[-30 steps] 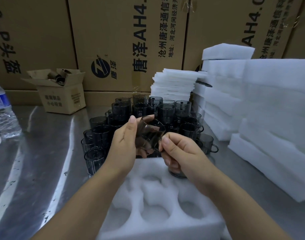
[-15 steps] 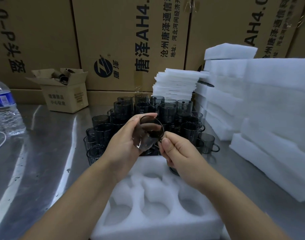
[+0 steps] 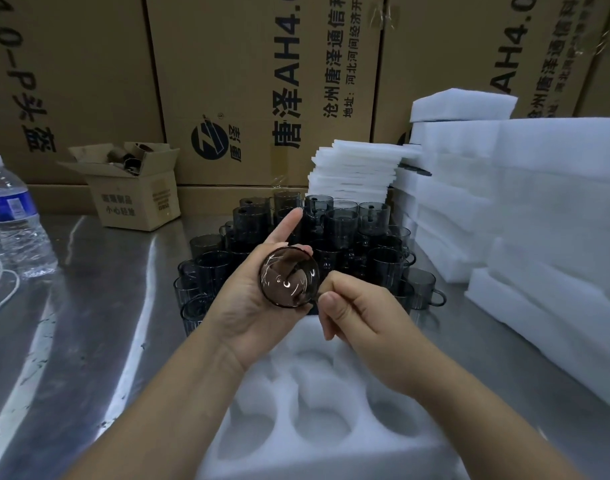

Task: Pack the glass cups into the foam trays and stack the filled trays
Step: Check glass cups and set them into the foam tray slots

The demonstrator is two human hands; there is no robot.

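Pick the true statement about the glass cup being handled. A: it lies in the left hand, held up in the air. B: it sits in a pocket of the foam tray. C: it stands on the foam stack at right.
A: the glass cup rests in the left hand, the right hand pinching its edge, clear of the foam tray.

One wide-angle view, worn on the head, looks forward and down from above the near edge of the tray (image 3: 331, 455), so close that the tray runs off the bottom edge. It faces the cartons (image 3: 262, 81) behind the tray. Mid-frame, above the tray's far end, the left hand (image 3: 255, 299) and right hand (image 3: 362, 320) hold a cup (image 3: 289, 277).
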